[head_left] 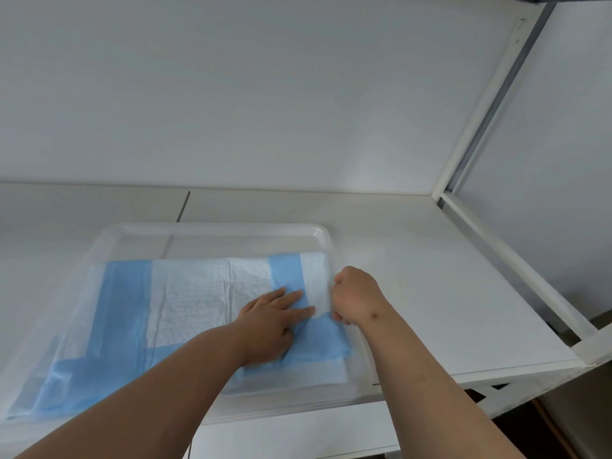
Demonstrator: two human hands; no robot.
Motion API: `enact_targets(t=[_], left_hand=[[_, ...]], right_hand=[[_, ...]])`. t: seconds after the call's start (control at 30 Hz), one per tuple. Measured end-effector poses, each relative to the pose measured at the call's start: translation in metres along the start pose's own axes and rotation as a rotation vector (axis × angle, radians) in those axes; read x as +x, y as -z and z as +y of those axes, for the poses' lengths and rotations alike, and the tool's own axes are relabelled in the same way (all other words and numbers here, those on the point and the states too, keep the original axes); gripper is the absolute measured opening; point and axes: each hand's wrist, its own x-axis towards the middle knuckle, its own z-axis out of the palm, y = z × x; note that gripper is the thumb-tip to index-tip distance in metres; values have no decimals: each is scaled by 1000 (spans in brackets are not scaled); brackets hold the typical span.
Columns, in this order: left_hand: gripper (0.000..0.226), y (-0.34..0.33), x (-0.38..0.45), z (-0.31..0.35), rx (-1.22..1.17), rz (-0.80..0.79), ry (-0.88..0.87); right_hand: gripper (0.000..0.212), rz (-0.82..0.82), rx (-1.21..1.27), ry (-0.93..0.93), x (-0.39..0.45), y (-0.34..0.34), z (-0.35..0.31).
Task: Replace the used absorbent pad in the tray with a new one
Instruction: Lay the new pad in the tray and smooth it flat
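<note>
A translucent white tray (212, 231) lies on a white shelf. Inside it lies an absorbent pad (185, 296), white in the middle with blue borders, partly folded at its right side. My left hand (275, 319) presses flat on the pad's blue right part, fingers straight. My right hand (356, 293) is at the tray's right edge with fingers curled, pinching the pad's white right margin. The pad's left end drapes over the tray's near-left rim.
The white shelf surface (430, 260) extends to the right of the tray. A white wall stands behind. A white metal frame post (480, 111) and rail (516, 270) bound the shelf on the right.
</note>
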Motion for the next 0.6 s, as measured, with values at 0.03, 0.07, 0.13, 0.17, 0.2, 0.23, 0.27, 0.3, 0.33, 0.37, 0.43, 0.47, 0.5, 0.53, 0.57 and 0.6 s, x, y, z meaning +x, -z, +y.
enact_targets(t=[0.03, 0.07, 0.13, 0.17, 0.2, 0.23, 0.27, 0.3, 0.33, 0.37, 0.43, 0.47, 0.5, 0.53, 0.57, 0.6], left_hand=[[57, 1, 1, -1, -23, -10, 0], [56, 1, 1, -1, -48, -18, -1], [57, 3, 2, -2, -108, -23, -1], [57, 4, 2, -3, -135, -21, 0], [57, 4, 3, -3, -153, -18, 3], [56, 4, 3, -3, -162, -15, 7], [53, 4, 3, -3, -164, -13, 12], [48, 5, 3, -2, -163, -9, 16], [42, 5, 2, 0, -162, -8, 18], [42, 6, 1, 1, -156, -9, 17], [59, 6, -3, 5, -119, -28, 7], [71, 5, -5, 7, -96, -41, 6], [82, 4, -6, 9, -77, -52, 11], [92, 3, -7, 11, -58, -62, 21], [101, 1, -7, 11, -38, -71, 31], [109, 0, -7, 12, -19, -79, 39]], right_hand=[[12, 25, -83, -13, 1, 0, -2], [20, 42, -131, -14, 2, -1, -3], [22, 60, -171, -15, 5, -4, -2], [21, 67, -180, -24, 5, -4, -2], [20, 74, -187, -26, 6, -4, -2], [20, 68, -193, -27, 7, -5, -2], [21, 62, -212, -20, 8, -6, -2], [22, 60, -223, -11, 8, -7, -2], [22, 58, -233, 4, 9, -7, -1], [21, 52, -232, 16, 9, -8, -1], [18, 61, -178, 40, 9, -7, 1], [18, 75, -144, 56, 9, -5, 2], [19, 90, -117, 68, 8, -4, 3], [21, 102, -97, 82, 8, -2, 2], [22, 106, -79, 95, 8, -1, 2], [22, 101, -61, 102, 8, 0, 1]])
